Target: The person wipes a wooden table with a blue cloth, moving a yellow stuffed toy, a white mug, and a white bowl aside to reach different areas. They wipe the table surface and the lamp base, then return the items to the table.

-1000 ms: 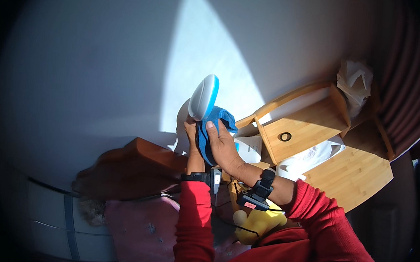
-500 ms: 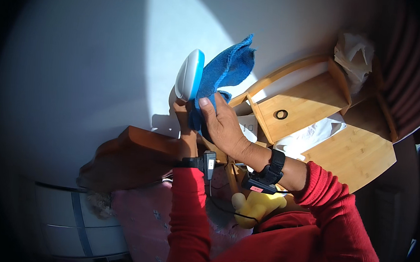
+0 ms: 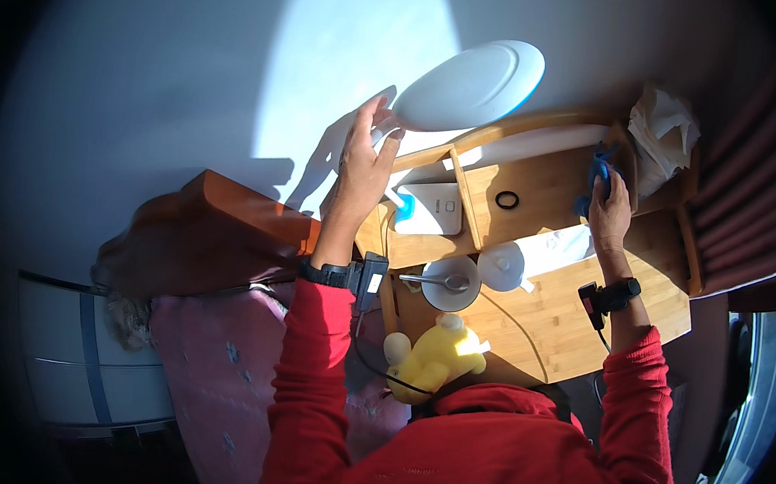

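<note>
A white desk lamp with blue trim has its broad head (image 3: 471, 86) tilted up in front of the wall. Below it, the lamp's white base (image 3: 435, 208) stands in the left compartment of a wooden desk shelf. My left hand (image 3: 365, 164) is closed around the lamp's neck, just under the head. Off to the right, my right hand (image 3: 610, 213) grips a bunched blue cloth (image 3: 602, 170) at the right end of the shelf. Its fingers partly cover the cloth. A black ring (image 3: 507, 200) lies on the shelf between the two hands.
On the wooden desktop (image 3: 600, 302) are a bowl with a spoon (image 3: 450, 298), a white lid (image 3: 501, 266) and white sheeting (image 3: 563, 247). A yellow plush toy (image 3: 438, 362) sits at the near edge. Crumpled paper (image 3: 661, 140) stands far right; a brown cabinet (image 3: 254, 224) is left.
My right hand has moved away from the lamp to the right, taking the blue cloth along. The lamp head has turned and now shows its broad side. My left hand stays at its neck.
</note>
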Demonstrator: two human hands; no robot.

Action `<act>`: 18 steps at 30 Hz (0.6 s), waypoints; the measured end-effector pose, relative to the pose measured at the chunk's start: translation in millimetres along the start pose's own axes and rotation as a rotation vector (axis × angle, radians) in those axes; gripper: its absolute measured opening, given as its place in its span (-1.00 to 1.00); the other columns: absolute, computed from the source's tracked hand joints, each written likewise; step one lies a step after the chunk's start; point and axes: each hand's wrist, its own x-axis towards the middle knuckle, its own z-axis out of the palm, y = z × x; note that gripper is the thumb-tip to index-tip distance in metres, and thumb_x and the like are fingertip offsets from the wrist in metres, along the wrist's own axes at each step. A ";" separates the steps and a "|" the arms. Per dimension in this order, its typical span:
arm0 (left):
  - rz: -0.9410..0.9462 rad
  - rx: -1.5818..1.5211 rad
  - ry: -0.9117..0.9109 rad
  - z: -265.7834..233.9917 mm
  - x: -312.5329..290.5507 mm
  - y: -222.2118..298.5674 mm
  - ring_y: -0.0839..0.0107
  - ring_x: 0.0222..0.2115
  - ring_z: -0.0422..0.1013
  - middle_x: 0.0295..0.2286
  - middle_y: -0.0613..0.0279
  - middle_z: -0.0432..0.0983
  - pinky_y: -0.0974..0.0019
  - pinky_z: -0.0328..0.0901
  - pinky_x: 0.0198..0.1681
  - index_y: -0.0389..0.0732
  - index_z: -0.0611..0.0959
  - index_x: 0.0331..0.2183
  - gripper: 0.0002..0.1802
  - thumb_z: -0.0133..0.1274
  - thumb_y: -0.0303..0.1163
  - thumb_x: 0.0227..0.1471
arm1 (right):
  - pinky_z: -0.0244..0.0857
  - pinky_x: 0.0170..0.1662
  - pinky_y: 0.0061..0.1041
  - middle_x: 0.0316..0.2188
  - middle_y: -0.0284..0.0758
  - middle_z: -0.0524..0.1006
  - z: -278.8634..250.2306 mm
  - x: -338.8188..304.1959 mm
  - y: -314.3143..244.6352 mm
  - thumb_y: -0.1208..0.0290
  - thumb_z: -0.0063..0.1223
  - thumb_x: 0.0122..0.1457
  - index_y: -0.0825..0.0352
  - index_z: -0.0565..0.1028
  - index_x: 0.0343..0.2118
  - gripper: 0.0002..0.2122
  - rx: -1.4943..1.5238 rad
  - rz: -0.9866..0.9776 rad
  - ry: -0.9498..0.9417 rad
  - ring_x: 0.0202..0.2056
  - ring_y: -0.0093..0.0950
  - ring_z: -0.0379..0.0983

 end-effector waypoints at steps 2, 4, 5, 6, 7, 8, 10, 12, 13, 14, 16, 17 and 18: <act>0.113 0.051 0.074 -2.9 -12.8 -6.3 0.19 0.11 0.25 0.07 -0.02 0.28 0.13 0.21 0.16 -0.15 0.27 0.18 -0.40 0.05 -0.44 0.14 | 0.31 0.09 -0.29 0.04 -0.22 0.45 18.2 -15.4 20.3 0.29 0.02 0.22 0.16 0.44 0.04 -0.68 -0.174 -0.119 -0.128 0.04 -0.19 0.38; 0.013 0.027 0.109 -5.1 -31.7 -16.5 0.18 0.11 0.26 0.07 -0.03 0.29 0.13 0.21 0.16 -0.16 0.26 0.19 -0.40 0.04 -0.44 0.14 | 0.26 0.13 -0.31 0.08 -0.26 0.43 32.8 -34.2 28.6 0.33 0.07 0.16 0.13 0.46 0.02 -0.67 -0.252 -0.169 -0.213 0.08 -0.21 0.33; 0.025 0.013 0.142 -4.1 -38.0 -23.2 0.17 0.11 0.26 0.08 -0.03 0.29 0.14 0.21 0.16 -0.16 0.26 0.19 -0.41 0.03 -0.45 0.15 | 0.25 0.13 -0.31 0.08 -0.26 0.43 38.0 -38.1 29.5 0.36 0.07 0.15 0.13 0.47 0.01 -0.67 -0.221 -0.213 -0.241 0.07 -0.21 0.33; -0.039 0.023 0.130 -0.9 -42.1 -31.3 0.21 0.09 0.29 0.07 0.00 0.31 0.17 0.22 0.14 -0.18 0.26 0.18 -0.45 -0.01 -0.43 0.18 | 0.25 0.12 -0.31 0.06 -0.26 0.43 42.3 -39.7 28.1 0.38 0.07 0.13 0.12 0.47 0.00 -0.67 -0.174 -0.214 -0.243 0.06 -0.20 0.33; -0.107 0.004 0.094 3.4 -46.1 -39.8 0.17 0.05 0.31 0.04 -0.03 0.33 0.15 0.23 0.11 -0.19 0.25 0.18 -0.46 -0.03 -0.40 0.20 | 0.25 0.11 -0.31 0.05 -0.26 0.44 44.5 -40.2 25.1 0.39 0.07 0.11 0.12 0.48 -0.01 -0.67 -0.145 -0.249 -0.219 0.05 -0.20 0.34; -0.166 -0.016 0.063 7.9 -48.1 -47.7 0.14 0.02 0.33 0.00 -0.05 0.36 0.14 0.24 0.07 -0.20 0.25 0.18 -0.47 -0.06 -0.37 0.21 | 0.25 0.11 -0.31 0.05 -0.26 0.44 44.4 -39.2 21.4 0.39 0.08 0.11 0.12 0.48 -0.01 -0.67 -0.154 -0.205 -0.267 0.05 -0.20 0.34; -0.193 -0.023 0.035 15.5 -47.7 -63.4 0.07 -0.10 0.39 -0.12 -0.13 0.42 0.11 0.28 -0.04 -0.23 0.25 0.17 -0.50 -0.13 -0.31 0.26 | 0.25 0.12 -0.31 0.06 -0.27 0.44 41.0 -34.3 14.7 0.38 0.09 0.10 0.12 0.49 -0.02 -0.66 -0.165 -0.222 -0.271 0.05 -0.21 0.34; -0.212 -0.023 0.022 16.2 -47.7 -74.6 0.05 -0.14 0.41 -0.16 -0.15 0.44 0.11 0.29 -0.06 -0.24 0.27 0.16 -0.52 -0.14 -0.31 0.26 | 0.24 0.14 -0.30 0.07 -0.27 0.43 35.1 -31.3 12.7 0.38 0.11 0.09 0.13 0.47 0.00 -0.64 -0.165 -0.216 -0.323 0.06 -0.20 0.33; -0.258 -0.031 0.005 15.9 -47.7 -77.6 0.05 -0.16 0.42 -0.19 -0.16 0.45 0.11 0.29 -0.08 -0.25 0.28 0.15 -0.53 -0.14 -0.31 0.26 | 0.23 0.15 -0.30 0.07 -0.26 0.42 33.1 -30.8 13.9 0.38 0.12 0.09 0.14 0.47 0.02 -0.63 -0.179 -0.219 -0.350 0.06 -0.20 0.33; -0.243 -0.002 -0.006 14.5 -49.8 -78.8 0.05 -0.18 0.43 -0.20 -0.15 0.46 0.11 0.29 -0.08 -0.25 0.30 0.14 -0.54 -0.14 -0.31 0.26 | 0.23 0.15 -0.29 0.07 -0.26 0.42 32.2 -31.3 16.6 0.38 0.12 0.09 0.14 0.46 0.03 -0.62 -0.155 -0.217 -0.335 0.07 -0.19 0.32; -0.255 0.044 -0.025 8.8 -57.2 -76.7 0.06 -0.22 0.45 -0.23 -0.13 0.47 0.11 0.30 -0.10 -0.26 0.33 0.11 -0.56 -0.15 -0.31 0.26 | 0.23 0.15 -0.29 0.06 -0.24 0.42 34.1 -33.8 24.8 0.37 0.12 0.09 0.13 0.44 0.05 -0.59 -0.122 -0.248 -0.291 0.07 -0.19 0.31; -0.259 0.051 -0.010 6.5 -61.5 -74.4 0.06 -0.22 0.46 -0.24 -0.12 0.48 0.11 0.31 -0.11 -0.25 0.34 0.11 -0.57 -0.15 -0.31 0.26 | 0.24 0.14 -0.28 0.06 -0.24 0.41 36.7 -33.7 29.5 0.37 0.12 0.09 0.13 0.43 0.06 -0.59 -0.130 -0.216 -0.314 0.07 -0.18 0.31; -0.257 0.055 0.010 5.1 -65.7 -72.2 0.07 -0.23 0.47 -0.24 -0.11 0.48 0.12 0.32 -0.12 -0.25 0.34 0.10 -0.58 -0.15 -0.30 0.26 | 0.24 0.13 -0.27 0.06 -0.23 0.41 39.6 -34.4 34.1 0.37 0.12 0.09 0.13 0.42 0.07 -0.58 -0.132 -0.224 -0.297 0.08 -0.18 0.30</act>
